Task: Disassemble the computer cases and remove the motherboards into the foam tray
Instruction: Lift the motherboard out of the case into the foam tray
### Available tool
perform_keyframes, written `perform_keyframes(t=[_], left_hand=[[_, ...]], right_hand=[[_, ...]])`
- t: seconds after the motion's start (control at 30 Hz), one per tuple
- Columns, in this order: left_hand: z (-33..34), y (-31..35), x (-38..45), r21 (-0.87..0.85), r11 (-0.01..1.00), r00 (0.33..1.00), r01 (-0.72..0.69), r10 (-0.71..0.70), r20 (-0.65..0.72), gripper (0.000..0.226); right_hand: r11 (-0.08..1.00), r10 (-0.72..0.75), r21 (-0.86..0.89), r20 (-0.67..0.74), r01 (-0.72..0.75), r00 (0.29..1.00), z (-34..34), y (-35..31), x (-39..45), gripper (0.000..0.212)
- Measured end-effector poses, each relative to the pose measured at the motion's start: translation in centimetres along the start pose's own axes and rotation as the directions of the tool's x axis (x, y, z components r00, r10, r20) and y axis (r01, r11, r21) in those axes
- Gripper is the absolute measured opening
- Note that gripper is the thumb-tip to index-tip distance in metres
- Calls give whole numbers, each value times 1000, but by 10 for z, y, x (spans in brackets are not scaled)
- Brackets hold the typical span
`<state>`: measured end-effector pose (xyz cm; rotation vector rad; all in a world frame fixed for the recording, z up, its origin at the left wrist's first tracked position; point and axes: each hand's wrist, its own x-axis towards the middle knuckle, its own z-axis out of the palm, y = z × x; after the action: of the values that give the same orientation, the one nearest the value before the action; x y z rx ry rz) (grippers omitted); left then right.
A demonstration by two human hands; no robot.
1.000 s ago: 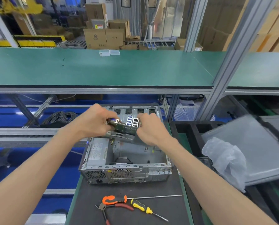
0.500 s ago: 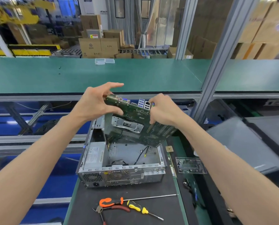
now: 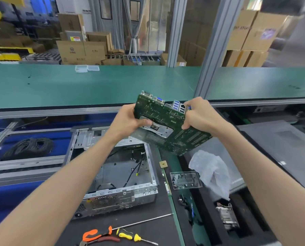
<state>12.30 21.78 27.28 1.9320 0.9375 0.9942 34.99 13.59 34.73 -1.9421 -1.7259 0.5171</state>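
Both hands hold the motherboard (image 3: pixel 167 125) in the air, above and to the right of the open computer case (image 3: pixel 112 167), its underside with the metal backplate turned to the camera and its port row uppermost. The left hand (image 3: pixel 128 119) grips the board's left edge, thumb pressed across the backplate; the right hand (image 3: pixel 199 116) clamps the right edge beside the blue ports, fingers curled round it. The case sits on the dark mat (image 3: pixel 148 226), loose cables lying inside it. In front of it lie orange-handled pliers (image 3: pixel 96 236), a yellow screwdriver (image 3: pixel 132 237) and a thin metal rod (image 3: pixel 143 221). To the right, the black foam tray (image 3: pixel 251 226) holds a clear plastic cover (image 3: pixel 185 180) and a crumpled plastic bag (image 3: pixel 212 173).
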Motion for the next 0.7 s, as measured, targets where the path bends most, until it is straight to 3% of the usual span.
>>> perform_keyframes(t=[0.17, 0.33, 0.47, 0.53, 0.6, 0.7], left_hand=[[49, 0, 33, -14, 1000, 999, 1, -1, 34, 29], [96, -5, 49, 25, 999, 999, -48, 48, -1, 34], [135, -18, 54, 162, 986, 991, -41, 61, -117, 24], [152, -30, 52, 237, 971, 981, -37, 81, -179, 22], [167, -43, 46, 255, 966, 973, -36, 92, -210, 20], [186, -55, 39, 337, 939, 961, -70, 154, -229, 18]], right_hand=[[995, 95, 21, -39, -94, 995, -16, 48, 5, 60], [996, 83, 46, -12, -82, 997, -27, 101, 15, 30], [998, 67, -7, -89, -68, 994, -18, 156, 27, 60], [981, 185, 89, -181, -171, 966, -5, 183, 32, 69], [863, 442, 369, -221, -345, 869, 13, 201, 34, 60], [501, 666, 762, -36, -410, 745, 40, 210, 39, 40]])
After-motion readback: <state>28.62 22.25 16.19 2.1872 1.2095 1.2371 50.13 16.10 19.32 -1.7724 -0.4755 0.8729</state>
